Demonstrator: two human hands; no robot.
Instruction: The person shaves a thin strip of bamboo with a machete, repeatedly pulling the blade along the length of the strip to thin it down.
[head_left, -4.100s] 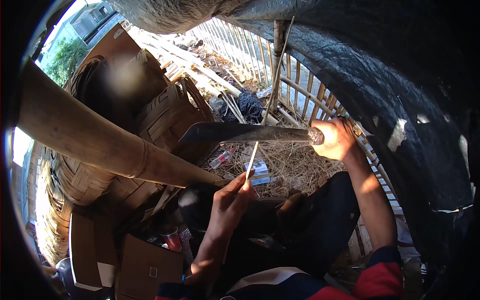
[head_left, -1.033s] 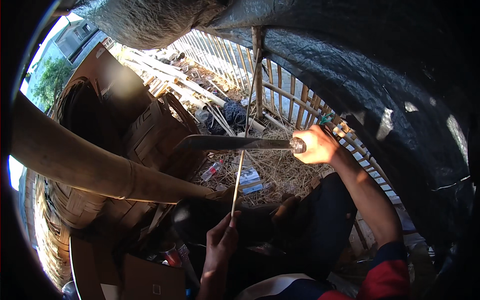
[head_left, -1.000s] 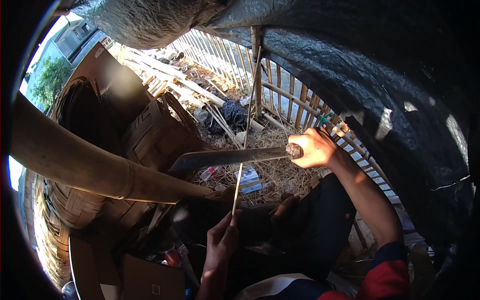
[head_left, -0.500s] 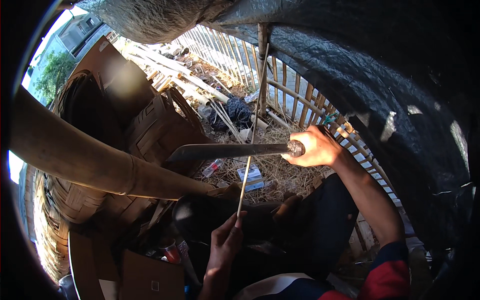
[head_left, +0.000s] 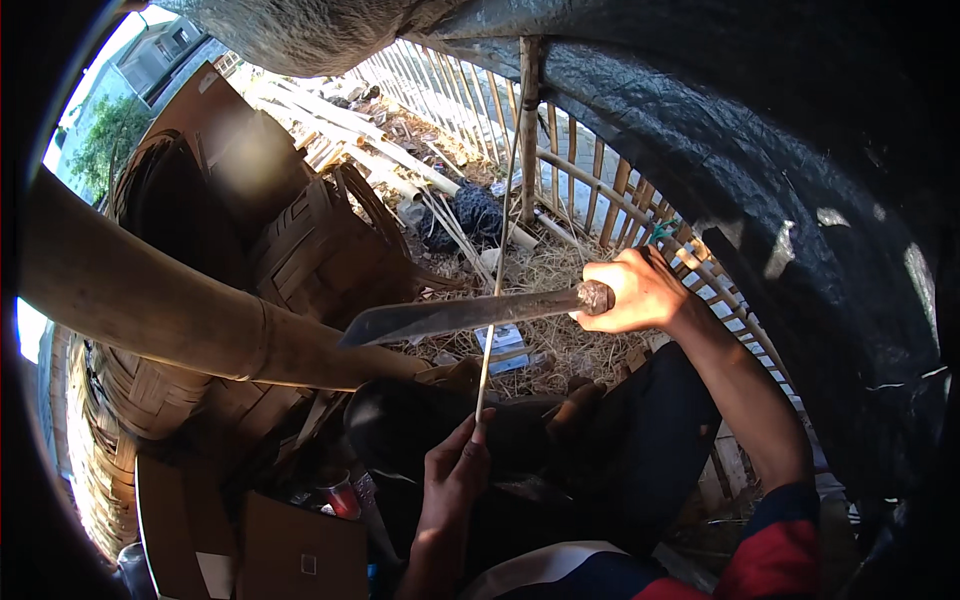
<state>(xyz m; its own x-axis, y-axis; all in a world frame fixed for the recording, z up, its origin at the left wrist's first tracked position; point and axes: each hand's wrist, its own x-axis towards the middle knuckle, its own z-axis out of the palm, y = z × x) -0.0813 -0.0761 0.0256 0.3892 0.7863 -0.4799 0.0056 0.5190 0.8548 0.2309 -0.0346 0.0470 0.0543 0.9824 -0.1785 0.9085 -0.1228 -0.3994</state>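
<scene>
My right hand (head_left: pixel 632 291) is wrapped round the handle of a machete (head_left: pixel 450 317), whose broad dark blade points left. My left hand (head_left: pixel 455 465) pinches the near end of a thin bamboo strip (head_left: pixel 485 375) above my lap. From there the strip slants up and away toward the fence, pale at the near part and darker farther off. The blade crosses the strip at about its middle; whether the edge touches it I cannot tell.
A thick bamboo pole (head_left: pixel 190 310) juts in from the left, beside woven bamboo baskets (head_left: pixel 320 235). Cardboard (head_left: pixel 300 550) stands at lower left, with a red plastic cup (head_left: pixel 342 498) near it. Ahead are straw (head_left: pixel 565 330), a bamboo fence (head_left: pixel 600 195) and a black tarp (head_left: pixel 760 150) at right.
The machete's blade has tilted, and its face shows more. Both hands still hold the same things; the left hand and strip have shifted slightly up in view.
</scene>
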